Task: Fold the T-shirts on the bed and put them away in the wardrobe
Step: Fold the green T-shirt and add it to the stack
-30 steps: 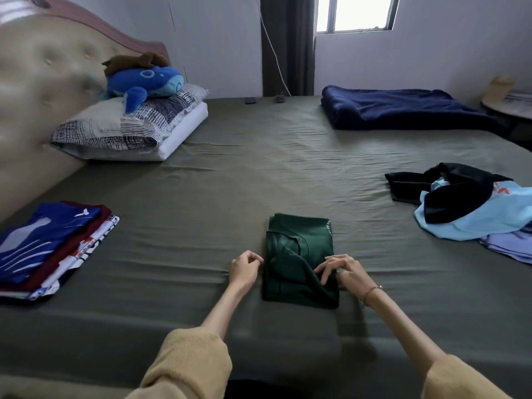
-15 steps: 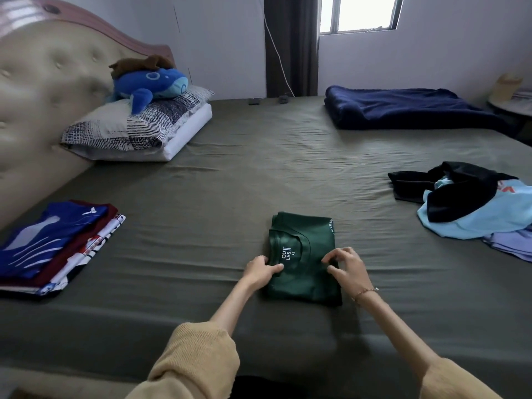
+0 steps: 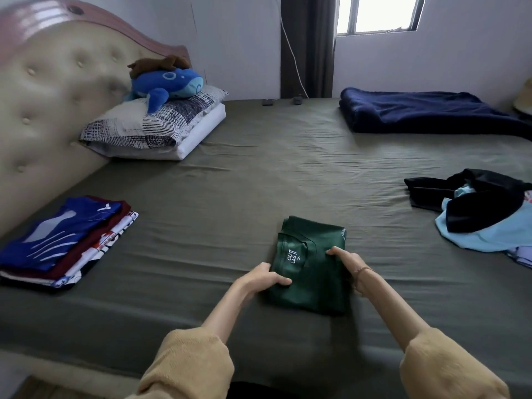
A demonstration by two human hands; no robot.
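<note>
On the near middle of the bed (image 3: 288, 168), a folded green T-shirt (image 3: 319, 272) is laid flat, its long axis running away from the person, collar label uppermost. Its left edge is pinched by the left hand (image 3: 263, 279), thumb on top. Its right side is held by the right hand (image 3: 349, 264), fingers curled onto the cloth.
</note>
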